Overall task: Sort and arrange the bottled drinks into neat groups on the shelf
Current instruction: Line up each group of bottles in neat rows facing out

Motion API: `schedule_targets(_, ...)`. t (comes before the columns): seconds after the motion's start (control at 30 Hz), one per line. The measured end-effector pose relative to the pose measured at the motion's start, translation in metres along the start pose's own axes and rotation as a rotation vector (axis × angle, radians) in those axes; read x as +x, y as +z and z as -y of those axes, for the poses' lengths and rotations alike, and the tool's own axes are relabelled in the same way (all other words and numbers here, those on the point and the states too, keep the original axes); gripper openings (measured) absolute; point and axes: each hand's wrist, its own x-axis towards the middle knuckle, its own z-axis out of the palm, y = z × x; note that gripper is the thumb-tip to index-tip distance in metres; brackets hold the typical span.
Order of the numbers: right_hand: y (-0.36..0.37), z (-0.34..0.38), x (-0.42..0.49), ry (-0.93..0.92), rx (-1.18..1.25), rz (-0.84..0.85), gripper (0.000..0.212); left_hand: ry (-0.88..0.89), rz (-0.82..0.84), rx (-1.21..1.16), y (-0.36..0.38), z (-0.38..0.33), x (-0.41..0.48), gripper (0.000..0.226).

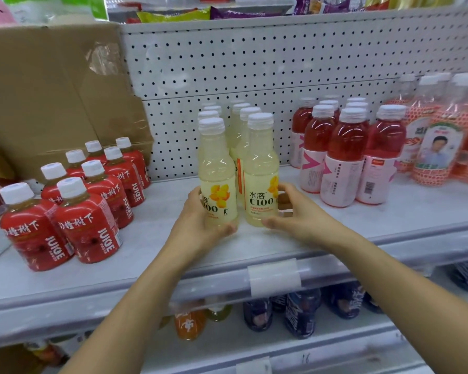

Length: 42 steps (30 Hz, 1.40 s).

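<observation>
Fingers [197, 194] of left hand [200, 214]: curled round the left front bottle [219, 182]; thumb across its lower front, the others behind its left side. Gripping.
Fingers [285, 190] of right hand [295, 211]: curled round the right front bottle [261, 182]; thumb low on the front, the others round its right side. Gripping.
Arms: both bare forearms come up from the lower edge of view and converge on the yellow group [238, 117]; palms face each other.
Held bottles: upright, white caps, pale yellow liquid, side by side and nearly touching, at the front of the yellow group. Right label reads C100.
Contact with shelf [254, 245]: bases at surface level; resting or just lifted, cannot tell.
Yellow group: two rows of like bottles running back to the pegboard [227, 63].
Left of yellow group: red juice bottles [89, 220], short, white caps, in two rows, well apart from it; cardboard box [52, 90] behind them.
Right of yellow group: pink-label bottles [343, 157] with red liquid, in rows; beyond those, taller orange-patterned bottles [432, 136].
Below yellow group: tag holder [274, 276] on the shelf edge; dark blue bottles [300, 314] and an orange bottle [189, 326] on the lower shelf.
</observation>
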Motion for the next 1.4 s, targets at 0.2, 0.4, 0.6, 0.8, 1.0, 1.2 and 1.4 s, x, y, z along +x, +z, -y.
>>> schedule_targets(0.2,-0.044,-0.014,-0.039,-0.231,-0.153,-0.255,0.049,0.143,-0.348,-0.056,0.015,-0.031,-0.063,0.072)
schedule_targets(0.4,-0.135,-0.024,-0.034,-0.477,-0.158,-0.617,0.028,0.330,-0.185,-0.088,0.065,-0.091,-0.048,0.061)
schedule_targets(0.6,-0.225,-0.032,0.006,-0.403,-0.336,-0.547,0.041,0.431,-0.241,0.015,0.126,-0.186,0.040,0.063)
schedule_targets(0.8,-0.252,-0.021,0.041,-0.293,-0.673,-0.134,0.037,0.308,-0.185,0.528,0.154,-0.224,0.106,0.053)
schedule_targets(1.0,-0.292,-0.044,0.033,-0.382,-0.614,-0.119,0.026,0.294,-0.217,0.566,0.134,-0.223,0.086,0.029)
schedule_targets(1.2,-0.330,-0.050,0.027,-0.286,-0.763,-0.023,0.029,0.121,-0.011,0.690,0.090,-0.231,0.045,0.039)
schedule_targets(1.4,-0.322,-0.014,0.049,-0.308,-0.877,0.086,0.045,0.024,0.181,0.793,0.073,-0.262,0.055,0.043)
